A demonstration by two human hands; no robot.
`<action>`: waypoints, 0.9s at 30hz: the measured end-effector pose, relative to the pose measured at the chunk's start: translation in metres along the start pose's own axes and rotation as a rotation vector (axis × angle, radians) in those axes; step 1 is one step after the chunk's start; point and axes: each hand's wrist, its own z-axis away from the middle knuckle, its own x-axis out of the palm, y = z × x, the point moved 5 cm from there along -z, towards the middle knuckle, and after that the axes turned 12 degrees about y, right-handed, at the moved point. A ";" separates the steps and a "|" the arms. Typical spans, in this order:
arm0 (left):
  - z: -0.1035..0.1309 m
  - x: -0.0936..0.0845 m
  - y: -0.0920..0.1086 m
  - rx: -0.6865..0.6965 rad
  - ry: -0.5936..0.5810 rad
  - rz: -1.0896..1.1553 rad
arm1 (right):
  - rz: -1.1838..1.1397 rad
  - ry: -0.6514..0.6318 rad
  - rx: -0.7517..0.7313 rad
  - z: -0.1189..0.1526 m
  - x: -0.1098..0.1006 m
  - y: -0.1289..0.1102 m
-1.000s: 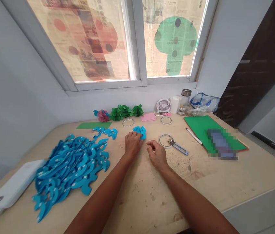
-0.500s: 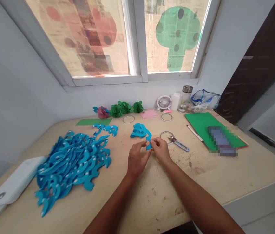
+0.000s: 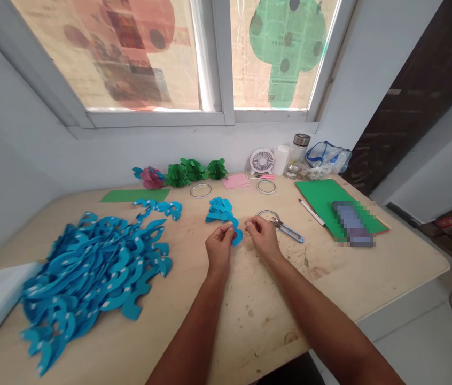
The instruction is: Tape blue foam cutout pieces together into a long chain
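My left hand (image 3: pixel 220 246) pinches the end of a wavy blue paper strip (image 3: pixel 237 235) between thumb and fingers. The strip runs up to a bunched stack of blue paper (image 3: pixel 220 208) just beyond the hand. A small gap to the right, my right hand (image 3: pixel 264 235) is closed in a pinch, apart from the strip. Whatever its fingertips hold, if anything, is too small to make out. On the left lies a large pile of wavy blue paper pieces (image 3: pixel 98 262) with white squares on them. A few more blue pieces (image 3: pixel 162 207) lie behind it.
Blue-handled thread snips (image 3: pixel 290 231) lie over a tape roll (image 3: pixel 268 215) by my right hand. Green paper (image 3: pixel 316 195), a pen (image 3: pixel 312 213) and a blurred-out object (image 3: pixel 353 224) are at right. Green paper puffs (image 3: pixel 178 175), a fan (image 3: pixel 262 161) and a bottle (image 3: pixel 298 155) line the wall.
My right hand has come away from the blue strip, leaving a gap. My left hand now pinches the strip's end. The view has shifted slightly.
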 end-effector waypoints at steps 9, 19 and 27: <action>0.002 -0.001 -0.002 0.102 -0.031 -0.079 | 0.525 0.123 -0.098 -0.046 -0.075 0.013; -0.001 0.001 -0.007 0.114 -0.038 -0.110 | 0.839 -0.038 -0.202 -0.042 -0.078 0.034; 0.001 0.002 -0.007 0.099 -0.042 -0.110 | 0.876 -0.051 -0.248 -0.040 -0.072 0.035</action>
